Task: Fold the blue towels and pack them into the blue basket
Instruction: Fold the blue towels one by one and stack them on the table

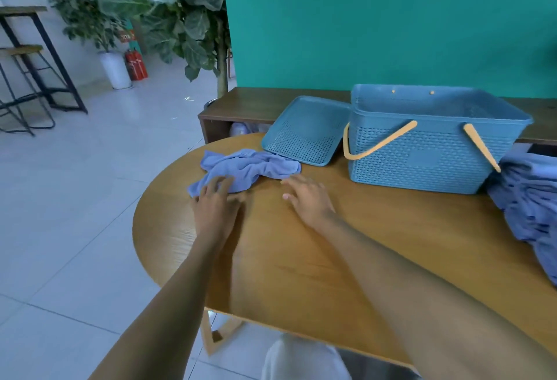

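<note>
The crumpled blue towel (250,167) lies bunched on the round wooden desk (346,259), to the left of the blue basket (428,150) and just in front of the basket's lid (304,131), whose near edge it touches. My left hand (215,205) rests on the towel's near left corner, fingers spread and fairly straight, pressing the cloth flat against the desk rather than gripping it. My right hand (307,199) lies flat on the bare wood between the towel and the basket, fingers loosely extended and holding nothing; its fingertips are just beside the towel's right end, and I cannot tell whether they touch it.

The basket stands upright at the far side of the desk, open at the top, with its two tan handles (376,144) folded down over its front wall. I cannot see any towel inside it from here. The lid leans tilted against the basket's left side. To the right of the basket, at the desk's edge, is a heap of more blue towels (530,208), touching the basket's right corner.

Behind the basket runs a low dark wooden shelf (256,105) before a green wall (376,18). Far left of the basket stand leafy potted plants (156,9) and a stool (24,84) on the pale tiled floor (75,199).
</note>
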